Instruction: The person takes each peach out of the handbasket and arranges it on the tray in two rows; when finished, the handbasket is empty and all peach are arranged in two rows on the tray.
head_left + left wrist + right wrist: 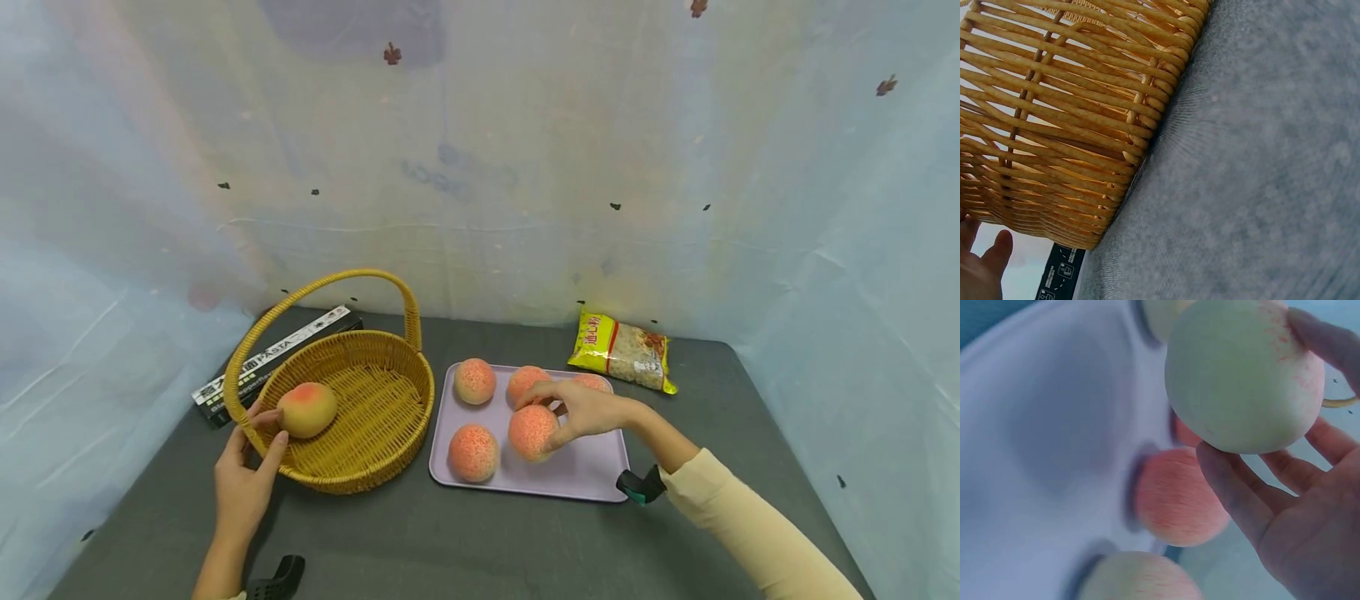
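While my right hand [576,410] pinches a round peach [533,434] — thumb opposing fingers, likely against slipping — over the lipped tray [588,479], my left hand [243,477] touches the basket rim [356,481], perhaps to steady it. Whether it grips, I can't tell remotely.

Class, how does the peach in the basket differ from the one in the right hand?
Colour: the basket peach is mostly plain yellow with a red patch, while the held peach is densely speckled pink-red, with a pale green side in the right wrist view.
Support: the basket peach lies inside the basket; the held peach is gripped by the right hand over the tray.
Both are roundish and two-toned.
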A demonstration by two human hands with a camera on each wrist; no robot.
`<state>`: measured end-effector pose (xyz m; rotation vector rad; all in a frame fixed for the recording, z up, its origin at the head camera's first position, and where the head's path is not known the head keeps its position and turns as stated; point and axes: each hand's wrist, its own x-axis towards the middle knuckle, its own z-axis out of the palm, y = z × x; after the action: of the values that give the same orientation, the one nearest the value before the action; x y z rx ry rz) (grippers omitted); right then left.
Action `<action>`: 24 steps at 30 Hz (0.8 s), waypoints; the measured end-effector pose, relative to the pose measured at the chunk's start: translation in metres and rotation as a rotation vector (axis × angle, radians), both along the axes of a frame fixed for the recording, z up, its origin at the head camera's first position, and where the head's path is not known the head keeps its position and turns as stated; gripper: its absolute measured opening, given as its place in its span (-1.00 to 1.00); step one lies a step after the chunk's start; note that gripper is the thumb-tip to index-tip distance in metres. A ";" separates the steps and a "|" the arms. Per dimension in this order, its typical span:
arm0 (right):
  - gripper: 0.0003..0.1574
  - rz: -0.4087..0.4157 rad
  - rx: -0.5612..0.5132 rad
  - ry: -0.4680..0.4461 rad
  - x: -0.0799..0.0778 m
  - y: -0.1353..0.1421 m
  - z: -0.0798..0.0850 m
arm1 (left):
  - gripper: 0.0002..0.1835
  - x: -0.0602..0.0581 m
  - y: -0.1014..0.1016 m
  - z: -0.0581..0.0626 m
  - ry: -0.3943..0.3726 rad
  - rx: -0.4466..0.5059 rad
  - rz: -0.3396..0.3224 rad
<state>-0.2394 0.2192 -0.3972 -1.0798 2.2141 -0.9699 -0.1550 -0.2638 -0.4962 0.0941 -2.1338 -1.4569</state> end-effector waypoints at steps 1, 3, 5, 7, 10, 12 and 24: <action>-0.29 -0.005 -0.001 -0.006 0.002 0.001 -0.004 | -0.62 0.000 0.000 0.000 0.005 0.001 -0.001; -0.31 -0.014 0.001 -0.017 0.005 0.003 -0.012 | -0.63 0.000 0.000 0.000 0.015 0.002 -0.009; -0.31 -0.016 0.004 -0.021 0.006 0.003 -0.019 | -0.63 0.000 0.000 0.000 0.017 -0.008 -0.009; -0.31 -0.017 0.008 -0.018 0.007 0.004 -0.024 | -0.63 0.000 0.001 0.002 0.018 -0.012 -0.009; -0.30 -0.018 0.014 -0.016 0.008 0.003 -0.029 | -0.64 0.002 0.005 0.008 0.025 -0.012 -0.009; -0.28 -0.019 0.024 -0.015 0.008 0.003 -0.031 | -0.65 0.005 0.009 0.013 0.030 -0.008 -0.013; -0.28 -0.002 0.047 -0.053 0.011 0.000 -0.037 | -0.64 0.000 0.002 0.003 0.012 -0.017 -0.004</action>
<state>-0.2287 0.2196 -0.4344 -1.0196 2.1840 -0.9325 -0.1552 -0.2615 -0.4932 0.0750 -2.1379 -1.4377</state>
